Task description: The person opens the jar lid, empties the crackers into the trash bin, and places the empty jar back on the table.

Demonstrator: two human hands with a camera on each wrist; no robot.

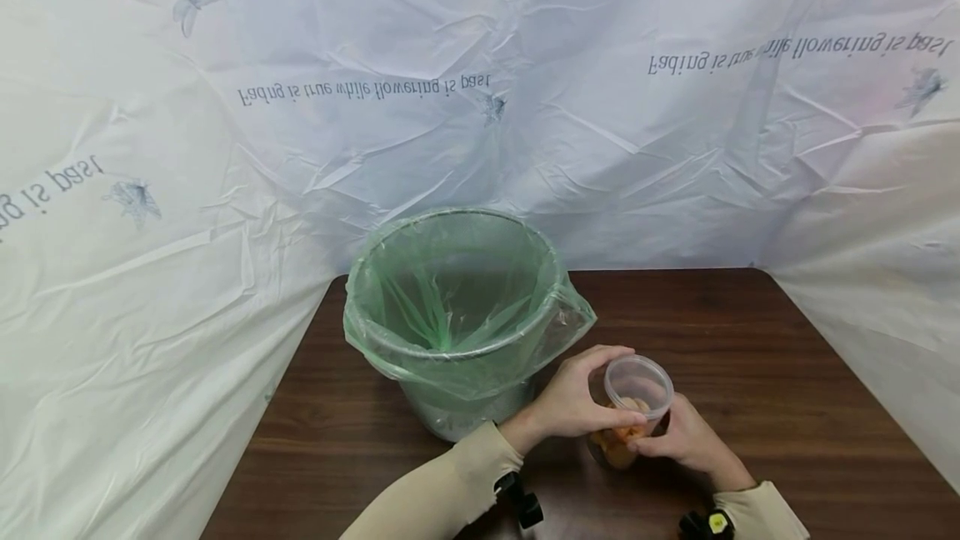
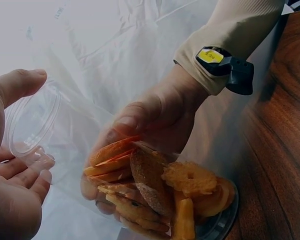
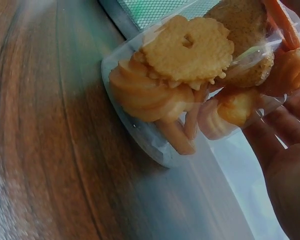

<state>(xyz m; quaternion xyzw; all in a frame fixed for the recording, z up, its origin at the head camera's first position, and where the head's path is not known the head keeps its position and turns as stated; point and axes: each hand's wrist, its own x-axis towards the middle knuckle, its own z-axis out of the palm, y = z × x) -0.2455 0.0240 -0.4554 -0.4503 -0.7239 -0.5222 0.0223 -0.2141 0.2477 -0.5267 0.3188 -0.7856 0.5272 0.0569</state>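
A clear plastic jar (image 1: 657, 417) stands near the front of the table, slightly tilted, partly filled with orange-brown cookies (image 2: 190, 177). Its round clear lid (image 1: 640, 384) is at the top. With thumb and fingers my left hand (image 1: 573, 397) grips the lid end from the left. On the other side my right hand (image 1: 696, 442) holds the jar's body, thumb toward the front. Through the wall the right wrist view shows a flower-shaped cookie (image 3: 187, 50) and a swirled one (image 3: 140, 92) by the base. Whether the lid is loose I cannot tell.
A mesh bin (image 1: 433, 411) lined with a green plastic bag (image 1: 465, 373) stands left of the jar, close to my left wrist. Underneath is a dark wooden table (image 1: 720, 315). White printed sheeting (image 1: 420, 148) hangs behind and along both sides.
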